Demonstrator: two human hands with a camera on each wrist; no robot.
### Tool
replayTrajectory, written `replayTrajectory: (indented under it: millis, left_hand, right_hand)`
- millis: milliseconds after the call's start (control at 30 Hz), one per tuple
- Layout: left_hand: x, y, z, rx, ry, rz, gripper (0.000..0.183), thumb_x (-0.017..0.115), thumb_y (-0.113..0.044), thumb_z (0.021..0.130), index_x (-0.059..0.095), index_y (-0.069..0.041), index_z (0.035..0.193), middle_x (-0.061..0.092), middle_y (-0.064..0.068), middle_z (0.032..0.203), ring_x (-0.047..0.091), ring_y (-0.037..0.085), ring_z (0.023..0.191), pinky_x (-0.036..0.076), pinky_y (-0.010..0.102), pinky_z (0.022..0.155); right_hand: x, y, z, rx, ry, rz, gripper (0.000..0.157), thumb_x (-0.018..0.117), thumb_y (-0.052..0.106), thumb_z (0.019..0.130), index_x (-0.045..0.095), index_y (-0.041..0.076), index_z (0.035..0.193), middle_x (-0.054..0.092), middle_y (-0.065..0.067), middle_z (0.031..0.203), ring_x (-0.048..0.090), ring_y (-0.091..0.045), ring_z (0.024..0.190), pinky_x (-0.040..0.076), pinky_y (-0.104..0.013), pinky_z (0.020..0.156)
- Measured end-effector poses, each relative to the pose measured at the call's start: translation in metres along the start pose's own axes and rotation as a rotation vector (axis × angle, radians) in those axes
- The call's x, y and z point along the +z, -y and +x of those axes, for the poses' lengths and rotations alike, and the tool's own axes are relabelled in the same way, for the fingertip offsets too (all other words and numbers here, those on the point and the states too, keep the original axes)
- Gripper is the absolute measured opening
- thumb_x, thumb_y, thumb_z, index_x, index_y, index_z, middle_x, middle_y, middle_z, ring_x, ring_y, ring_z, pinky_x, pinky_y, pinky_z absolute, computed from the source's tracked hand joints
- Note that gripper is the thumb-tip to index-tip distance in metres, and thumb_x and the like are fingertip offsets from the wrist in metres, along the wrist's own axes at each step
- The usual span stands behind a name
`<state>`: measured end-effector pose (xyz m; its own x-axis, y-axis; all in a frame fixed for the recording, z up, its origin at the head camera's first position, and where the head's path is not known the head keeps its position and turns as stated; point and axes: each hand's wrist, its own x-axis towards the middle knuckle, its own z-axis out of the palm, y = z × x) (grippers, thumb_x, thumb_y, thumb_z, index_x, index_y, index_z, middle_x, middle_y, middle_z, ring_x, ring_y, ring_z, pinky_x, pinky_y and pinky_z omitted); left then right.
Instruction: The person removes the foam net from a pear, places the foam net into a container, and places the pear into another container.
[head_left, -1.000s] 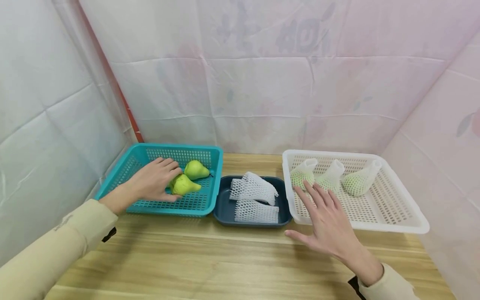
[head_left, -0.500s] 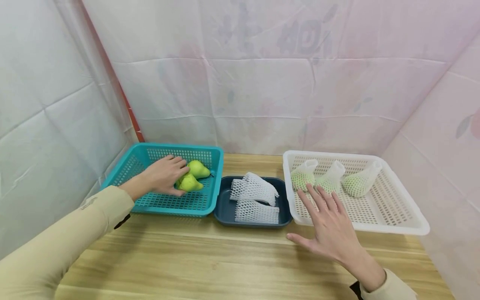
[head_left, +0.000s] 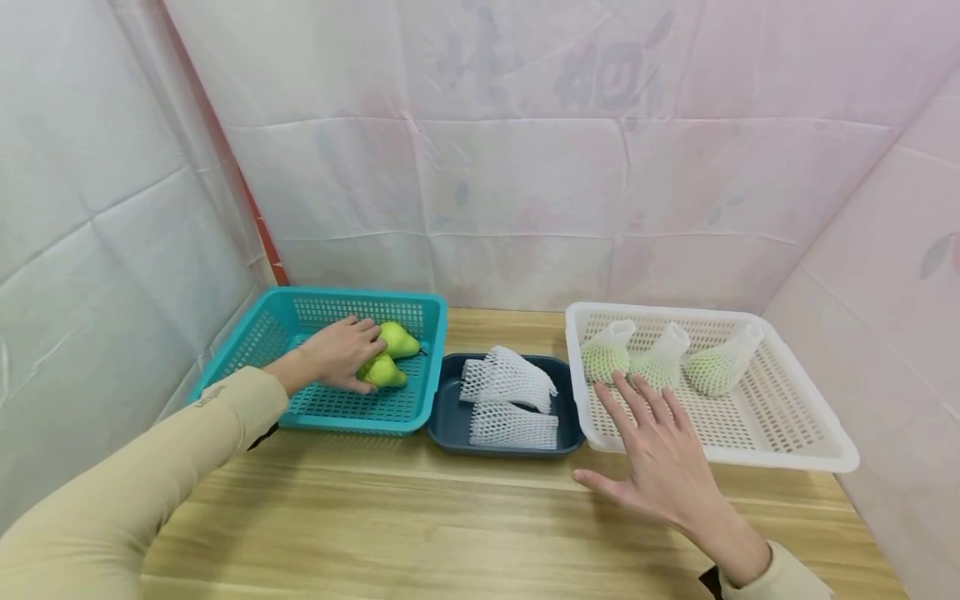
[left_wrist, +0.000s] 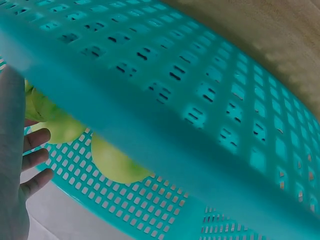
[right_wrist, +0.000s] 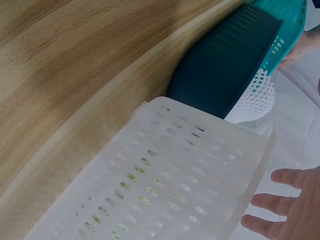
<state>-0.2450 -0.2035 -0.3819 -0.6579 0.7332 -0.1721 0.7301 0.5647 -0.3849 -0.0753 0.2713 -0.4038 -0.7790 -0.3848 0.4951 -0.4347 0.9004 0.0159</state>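
Observation:
My left hand (head_left: 341, 354) reaches into the teal basket (head_left: 441, 333), its thumb and index finger beside a yellow-green pear (head_left: 386, 374). A second pear (head_left: 399, 340) lies behind that one. In the left wrist view, three spread fingers (left_wrist: 37, 139) show near the pears (left_wrist: 117, 162); the thumb is hidden there. My right hand (head_left: 663, 458) hovers with fingers spread over the front left rim of the white basket (head_left: 720, 423), holding nothing. Inside that basket lie three pears (head_left: 716, 367) wrapped in white foam nets. The right wrist view shows the spread fingers (right_wrist: 275, 202) beyond its rim.
Between the baskets stands a dark blue tray (head_left: 452, 421) with several flattened white foam nets (head_left: 517, 423). All three containers stand on a wood-grain table (head_left: 450, 517). Pale sheeting (head_left: 517, 175) rises behind the table and along both sides.
My left hand has moved right within the teal basket, and the near pear has shifted slightly right and turned with it. The right hand has barely moved.

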Motion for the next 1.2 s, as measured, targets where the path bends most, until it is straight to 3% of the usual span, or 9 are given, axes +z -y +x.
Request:
replayTrajectory:
  millis: [467,667,833,1200]
  left_hand:
    - [0.011,-0.001,0.003,-0.004,0.063,0.021,0.085,0.071,-0.072,0.087,0.062,-0.006,0.139,0.062,0.021,0.143,0.058,0.039,0.134,0.052,0.055,0.110]
    - [0.017,-0.002,-0.001,-0.009,0.006,0.086,0.083,0.070,-0.075,0.086,0.065,-0.008,0.134,0.064,0.018,0.139,0.061,0.036,0.129,0.056,0.052,0.103]
    - [0.018,-0.002,-0.004,-0.023,-0.028,0.084,0.079,0.070,-0.074,0.086,0.066,-0.009,0.132,0.065,0.018,0.136,0.062,0.035,0.125,0.056,0.052,0.100]
    - [0.008,-0.006,-0.017,-0.113,-0.115,-0.064,0.072,0.067,-0.066,0.094,0.065,-0.004,0.132,0.068,0.017,0.129,0.064,0.035,0.120,0.056,0.053,0.101]
  right_hand:
    - [-0.002,0.001,-0.002,0.003,0.011,0.002,0.115,0.037,0.099,0.082,0.054,0.010,0.152,0.054,-0.020,0.157,0.048,-0.046,0.143,0.037,-0.068,0.115]
    - [-0.003,0.001,-0.002,0.008,0.019,0.004,0.114,0.038,0.099,0.081,0.053,0.011,0.153,0.054,-0.020,0.156,0.048,-0.046,0.143,0.037,-0.067,0.115]
    - [-0.004,0.000,-0.002,0.004,0.013,0.000,0.114,0.037,0.099,0.082,0.054,0.011,0.152,0.054,-0.020,0.156,0.048,-0.046,0.142,0.038,-0.067,0.114]
    - [-0.013,-0.005,0.000,0.008,0.038,-0.006,0.112,0.046,0.097,0.080,0.051,0.013,0.154,0.052,-0.018,0.159,0.050,-0.047,0.141,0.036,-0.065,0.115]
